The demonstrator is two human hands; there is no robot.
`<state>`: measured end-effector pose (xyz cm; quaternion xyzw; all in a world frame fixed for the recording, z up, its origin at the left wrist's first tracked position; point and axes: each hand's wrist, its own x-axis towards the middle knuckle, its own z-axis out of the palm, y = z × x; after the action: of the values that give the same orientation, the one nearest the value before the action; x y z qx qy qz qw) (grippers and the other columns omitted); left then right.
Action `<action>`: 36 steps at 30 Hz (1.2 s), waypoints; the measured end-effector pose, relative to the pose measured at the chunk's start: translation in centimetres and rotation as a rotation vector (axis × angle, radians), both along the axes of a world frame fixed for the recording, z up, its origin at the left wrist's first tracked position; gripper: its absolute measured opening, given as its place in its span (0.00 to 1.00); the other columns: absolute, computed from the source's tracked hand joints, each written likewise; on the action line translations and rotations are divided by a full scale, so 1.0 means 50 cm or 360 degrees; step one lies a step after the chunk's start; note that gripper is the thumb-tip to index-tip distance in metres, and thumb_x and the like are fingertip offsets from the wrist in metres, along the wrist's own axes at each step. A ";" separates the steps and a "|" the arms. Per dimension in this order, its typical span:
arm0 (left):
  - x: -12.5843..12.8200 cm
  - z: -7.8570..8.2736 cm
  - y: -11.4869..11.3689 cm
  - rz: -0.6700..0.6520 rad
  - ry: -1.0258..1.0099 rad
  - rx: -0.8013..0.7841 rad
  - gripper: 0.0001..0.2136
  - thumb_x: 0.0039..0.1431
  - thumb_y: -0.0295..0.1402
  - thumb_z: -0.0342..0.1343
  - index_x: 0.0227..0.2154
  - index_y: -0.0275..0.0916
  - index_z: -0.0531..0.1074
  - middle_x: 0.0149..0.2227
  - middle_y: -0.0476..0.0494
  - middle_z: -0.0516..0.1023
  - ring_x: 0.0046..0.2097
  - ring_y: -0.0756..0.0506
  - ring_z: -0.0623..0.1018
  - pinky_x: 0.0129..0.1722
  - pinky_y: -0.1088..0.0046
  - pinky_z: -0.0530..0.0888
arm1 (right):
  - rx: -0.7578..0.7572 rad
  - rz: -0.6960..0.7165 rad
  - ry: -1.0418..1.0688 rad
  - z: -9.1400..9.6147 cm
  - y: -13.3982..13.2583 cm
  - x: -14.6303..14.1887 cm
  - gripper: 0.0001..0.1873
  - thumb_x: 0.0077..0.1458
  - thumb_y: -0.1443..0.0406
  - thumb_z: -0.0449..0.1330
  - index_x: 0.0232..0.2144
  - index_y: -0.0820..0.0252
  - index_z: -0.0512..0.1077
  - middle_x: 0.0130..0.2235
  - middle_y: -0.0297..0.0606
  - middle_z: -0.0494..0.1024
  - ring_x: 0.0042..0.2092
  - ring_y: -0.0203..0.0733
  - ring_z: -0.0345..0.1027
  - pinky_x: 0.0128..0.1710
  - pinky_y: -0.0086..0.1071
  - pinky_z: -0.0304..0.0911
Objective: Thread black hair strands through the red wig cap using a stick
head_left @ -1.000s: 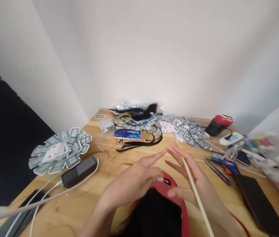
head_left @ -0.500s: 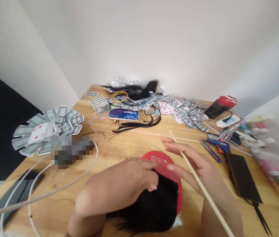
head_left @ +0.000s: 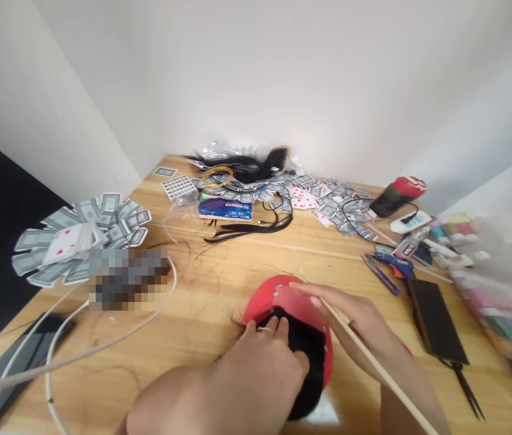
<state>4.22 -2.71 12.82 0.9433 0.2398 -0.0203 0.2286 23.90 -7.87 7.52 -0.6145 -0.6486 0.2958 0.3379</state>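
A red dome-shaped form (head_left: 256, 300) stands at the near middle of the table, with small pins along a pinkish patch on its top. Black hair (head_left: 313, 377) covers its near side. My left hand (head_left: 260, 368) lies on the hair with its fingers spread a little and pressed down, a ring on one finger. Resting at the form's upper right edge, my right hand (head_left: 364, 326) holds a thin pale wooden stick (head_left: 380, 371) that slants across the palm. Its fingertips touch the pinkish patch.
Several cut playing cards (head_left: 349, 208) and a blue box (head_left: 225, 209) lie behind. A fan of cards (head_left: 75, 238), white cables (head_left: 172, 302) and a dark tablet-like slab (head_left: 25, 362) are at left. A glue gun (head_left: 392, 264), snips (head_left: 380, 275) and a black case (head_left: 439, 320) lie right.
My left hand has moved from the pinned patch down onto the hair, its fingers spreading. My right hand has come in, fingertips now on the patch, still with the stick.
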 end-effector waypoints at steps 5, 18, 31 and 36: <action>0.038 0.001 -0.007 -0.0002 0.0468 -0.0206 0.22 0.50 0.12 0.43 0.37 0.31 0.81 0.54 0.21 0.74 0.56 0.31 0.76 0.48 0.52 0.76 | 0.0019 -0.0163 0.0180 -0.024 -0.006 -0.022 0.15 0.64 0.60 0.57 0.49 0.50 0.79 0.49 0.39 0.83 0.51 0.50 0.76 0.52 0.42 0.70; 0.036 -0.038 -0.022 0.0099 0.0332 -0.0248 0.20 0.58 0.16 0.41 0.39 0.27 0.80 0.55 0.19 0.70 0.57 0.30 0.74 0.50 0.51 0.75 | 0.0231 -0.0357 0.0407 -0.089 0.015 -0.053 0.06 0.61 0.63 0.58 0.32 0.55 0.68 0.30 0.35 0.76 0.30 0.40 0.73 0.29 0.31 0.69; 0.065 0.002 0.007 -0.0039 0.0701 -0.0584 0.20 0.63 0.19 0.42 0.51 0.26 0.75 0.59 0.19 0.66 0.63 0.30 0.64 0.58 0.46 0.66 | 0.0459 -0.0115 0.0189 -0.092 0.020 -0.055 0.10 0.58 0.74 0.57 0.32 0.53 0.65 0.29 0.32 0.73 0.29 0.36 0.70 0.27 0.27 0.65; 0.052 -0.028 -0.006 -0.0023 0.0596 -0.0539 0.20 0.59 0.20 0.45 0.50 0.30 0.76 0.58 0.23 0.69 0.62 0.31 0.68 0.57 0.47 0.69 | 0.0459 -0.0080 0.0119 -0.090 0.019 -0.052 0.10 0.56 0.74 0.58 0.32 0.53 0.65 0.29 0.31 0.73 0.28 0.36 0.70 0.26 0.25 0.65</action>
<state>6.84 -3.02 11.39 0.8730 0.2644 -0.2363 0.3349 21.32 -6.90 3.03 -0.5642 -0.6557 0.2136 0.4540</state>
